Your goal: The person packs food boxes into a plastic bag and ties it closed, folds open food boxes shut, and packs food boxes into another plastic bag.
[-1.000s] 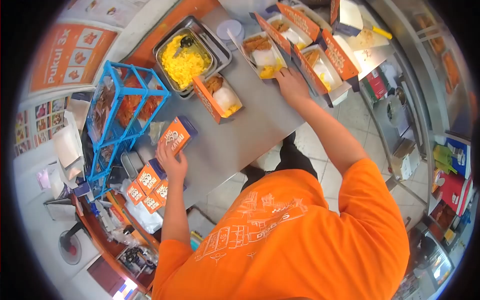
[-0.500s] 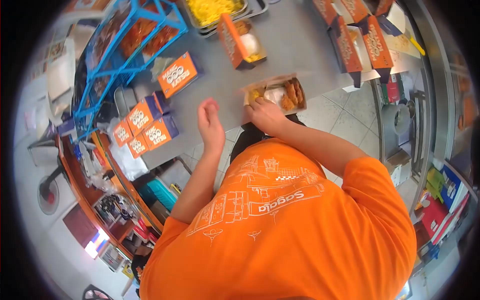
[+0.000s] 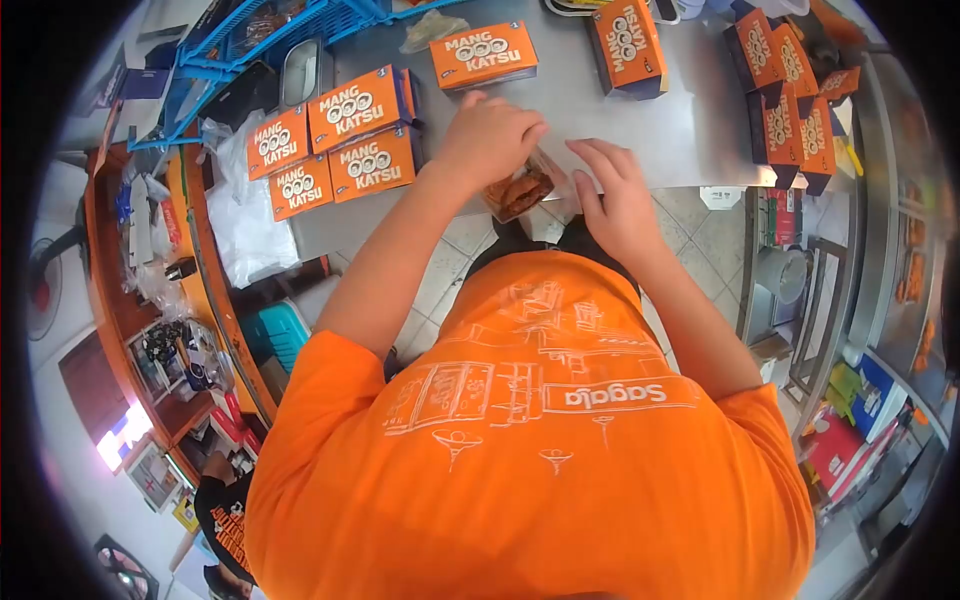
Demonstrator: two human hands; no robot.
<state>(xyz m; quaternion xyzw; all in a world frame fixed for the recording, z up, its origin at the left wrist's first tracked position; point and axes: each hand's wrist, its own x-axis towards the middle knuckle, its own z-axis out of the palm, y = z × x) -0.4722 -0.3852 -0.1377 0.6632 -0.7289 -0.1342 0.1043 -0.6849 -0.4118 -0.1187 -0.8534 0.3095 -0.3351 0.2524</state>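
An open food box point(image 3: 518, 194) with brown fried pieces in it is between my hands at the near edge of the metal table point(image 3: 690, 140). Its far part is hidden behind my left hand. Bent over the far left side of that box, my left hand point(image 3: 488, 138) has its fingers curled at the box. My right hand point(image 3: 618, 190) is at the right side of the box, thumb and fingers apart. Whether its fingertips touch the blurred cardboard side, I cannot tell. Just beyond my left hand lies an orange printed box point(image 3: 484, 55).
Several stacked orange boxes point(image 3: 355, 110) stand at the left beside white plastic bags point(image 3: 245, 210). Blue baskets point(image 3: 270, 30) are at the far left. Another orange box point(image 3: 628, 48) stands at the back. Several open boxes point(image 3: 790, 95) are grouped at the right. A person's dark sleeve point(image 3: 222, 510) shows lower left.
My view has shifted left. My right hand has come out of the food box to its right side, and my left hand has moved onto its left. The food box looks tilted or turned.
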